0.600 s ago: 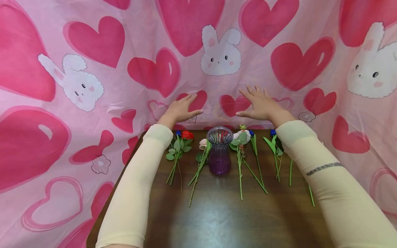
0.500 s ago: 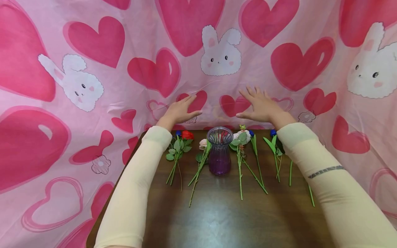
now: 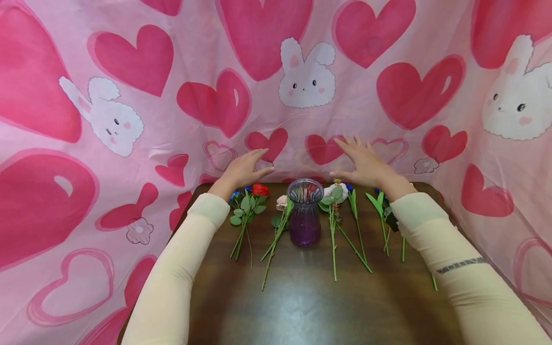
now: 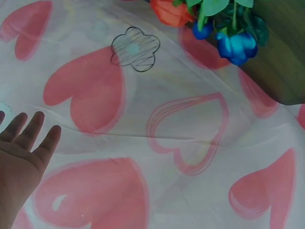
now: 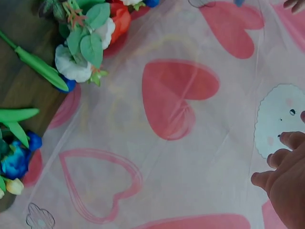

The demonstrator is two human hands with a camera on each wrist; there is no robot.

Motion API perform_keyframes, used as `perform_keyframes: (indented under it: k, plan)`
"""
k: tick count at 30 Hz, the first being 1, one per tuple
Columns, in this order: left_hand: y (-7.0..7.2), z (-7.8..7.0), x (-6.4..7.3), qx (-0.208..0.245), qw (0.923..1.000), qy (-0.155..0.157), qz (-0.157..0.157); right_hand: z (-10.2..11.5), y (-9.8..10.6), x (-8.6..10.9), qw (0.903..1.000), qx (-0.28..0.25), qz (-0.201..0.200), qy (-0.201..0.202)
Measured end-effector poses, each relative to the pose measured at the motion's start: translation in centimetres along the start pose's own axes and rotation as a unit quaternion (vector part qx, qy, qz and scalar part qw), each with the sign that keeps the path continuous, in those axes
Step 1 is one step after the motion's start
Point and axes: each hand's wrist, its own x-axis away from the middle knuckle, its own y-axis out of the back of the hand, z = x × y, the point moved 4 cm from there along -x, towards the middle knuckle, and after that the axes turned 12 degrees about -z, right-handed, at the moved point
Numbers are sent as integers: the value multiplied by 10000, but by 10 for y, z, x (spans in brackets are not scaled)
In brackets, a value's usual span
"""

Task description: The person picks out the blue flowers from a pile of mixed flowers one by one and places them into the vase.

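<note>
My left hand (image 3: 244,168) hovers above the far left part of the table, fingers spread and holding nothing. Under it lies a bunch with a red flower (image 3: 260,189) and blue blooms (image 4: 237,46). My right hand (image 3: 364,163), also spread and bare, is raised over the back right. Between the hands, lower down, stands a ribbed glass vase (image 3: 305,215), purple towards its base. A pale pink flower (image 3: 282,202) lies left of the vase, and white flowers (image 3: 338,191) with green stems lie right of it. My right forearm partly covers the rightmost stems.
The brown wooden table (image 3: 302,306) has rounded back corners. A pink cloth (image 3: 302,120) printed with hearts and rabbits hangs behind and along both sides. A green-leaved stem (image 3: 379,208) with a blue flower lies near the right sleeve.
Both hands have come down somewhat and moved slightly apart, still spread. The vase and flowers stay where they were, and the head view has tipped up a little.
</note>
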Motion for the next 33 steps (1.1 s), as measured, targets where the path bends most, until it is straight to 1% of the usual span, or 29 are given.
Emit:
perform_keyframes:
  k: [2,8,11,16,19,22,27,30,33]
  plan:
    - [-3,3,4,-29,10000,23,29,0,-3,5,9999,-136,-30,-45]
    - [-13,10,14,-35,10000,30,-32,1,-17,19,9980,-583,-21,-248]
    - [-19,12,20,32,10000,37,-49,1,-26,26,9961,-820,-79,-306]
    - [-31,15,32,215,9997,128,-6,1,-44,35,9918,-1215,-163,-359]
    - [-40,17,40,345,9992,182,-35,3,-56,40,9877,-1484,-138,-469]
    - [-49,19,47,501,9984,254,-51,4,-67,44,9849,-1638,-142,-541]
    - [-66,22,60,753,9964,388,71,9,-86,50,9818,-1784,-134,-639]
    - [-75,24,68,851,9956,379,52,11,-95,55,9751,-2019,-169,-900]
    - [-85,26,77,905,9954,315,-23,12,-104,59,9656,-2314,-247,-1164]
